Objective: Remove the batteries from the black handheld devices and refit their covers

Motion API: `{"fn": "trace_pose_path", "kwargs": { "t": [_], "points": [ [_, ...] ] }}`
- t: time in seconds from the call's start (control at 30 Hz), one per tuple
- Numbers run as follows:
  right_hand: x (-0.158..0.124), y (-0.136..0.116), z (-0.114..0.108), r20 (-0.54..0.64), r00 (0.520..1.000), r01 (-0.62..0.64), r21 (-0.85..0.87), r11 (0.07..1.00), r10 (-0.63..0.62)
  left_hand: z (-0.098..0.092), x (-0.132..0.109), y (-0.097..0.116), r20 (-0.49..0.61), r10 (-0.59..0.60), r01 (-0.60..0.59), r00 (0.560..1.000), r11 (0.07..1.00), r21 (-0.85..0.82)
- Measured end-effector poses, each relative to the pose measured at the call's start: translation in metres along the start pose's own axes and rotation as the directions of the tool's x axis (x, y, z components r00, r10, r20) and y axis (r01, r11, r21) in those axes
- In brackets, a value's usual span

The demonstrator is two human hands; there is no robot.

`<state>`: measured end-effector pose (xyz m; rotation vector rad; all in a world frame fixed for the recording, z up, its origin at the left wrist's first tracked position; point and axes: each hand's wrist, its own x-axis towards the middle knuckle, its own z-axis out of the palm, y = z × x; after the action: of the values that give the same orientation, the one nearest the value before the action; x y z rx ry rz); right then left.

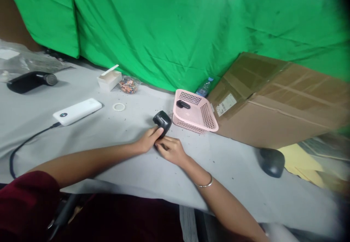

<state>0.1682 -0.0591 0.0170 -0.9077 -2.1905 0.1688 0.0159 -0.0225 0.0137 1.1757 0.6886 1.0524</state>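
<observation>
Green backdrop [175, 27] hanging behind grey cloth-covered table [240, 194]. Cardboard box [276, 100] lying at right, pink plastic basket [194, 112] just beside it, small black object [183, 104] inside. White power bank [77, 111] on table at left, black cable attached. At centre, left hand [149, 140] with fingers pressed together, pinching black handheld device [162, 123] from below. Right hand [171, 151] curled just under device; grip partly hidden, cannot tell. Device just beside basket's near left edge.

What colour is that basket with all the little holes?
The basket is pale pink, shown best in the head view.
</observation>
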Motion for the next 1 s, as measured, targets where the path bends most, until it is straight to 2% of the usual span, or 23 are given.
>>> {"fn": "trace_pose_path", "kwargs": {
  "t": [0.1, 0.17, 0.33, 0.6, 0.83, 1.0],
  "points": [
    [0.000, 0.000, 0.000, -0.015, 1.000, 0.024, -0.006, 1.000, -0.024, -0.001, -0.003, 0.004, 0.052, 0.160, -0.167, 0.986, 0.967, 0.194],
    [0.000, 0.000, 0.001, -0.023, 0.999, 0.040, -0.004, 0.999, -0.040, -0.002, -0.003, 0.007, 0.074, 0.191, -0.203, 0.979, 0.952, 0.230],
    [0.000, 0.001, 0.001, -0.013, 0.999, 0.033, -0.015, 0.999, -0.034, -0.004, -0.006, 0.012, 0.147, 0.231, -0.260, 0.962, 0.939, 0.225],
    [-0.004, 0.003, 0.004, -0.024, 0.995, 0.091, -0.079, 0.993, -0.093, 0.000, -0.008, 0.010, 0.169, 0.271, -0.316, 0.948, 0.877, 0.363],
    [-0.007, 0.005, 0.008, 0.020, 0.993, 0.121, -0.133, 0.984, -0.119, -0.002, -0.010, 0.009, 0.164, 0.230, -0.271, 0.959, 0.910, 0.313],
    [-0.006, 0.004, 0.006, 0.035, 0.991, 0.132, -0.134, 0.982, -0.128, -0.004, -0.010, 0.006, 0.218, 0.287, -0.352, 0.933, 0.854, 0.383]
  ]
}}
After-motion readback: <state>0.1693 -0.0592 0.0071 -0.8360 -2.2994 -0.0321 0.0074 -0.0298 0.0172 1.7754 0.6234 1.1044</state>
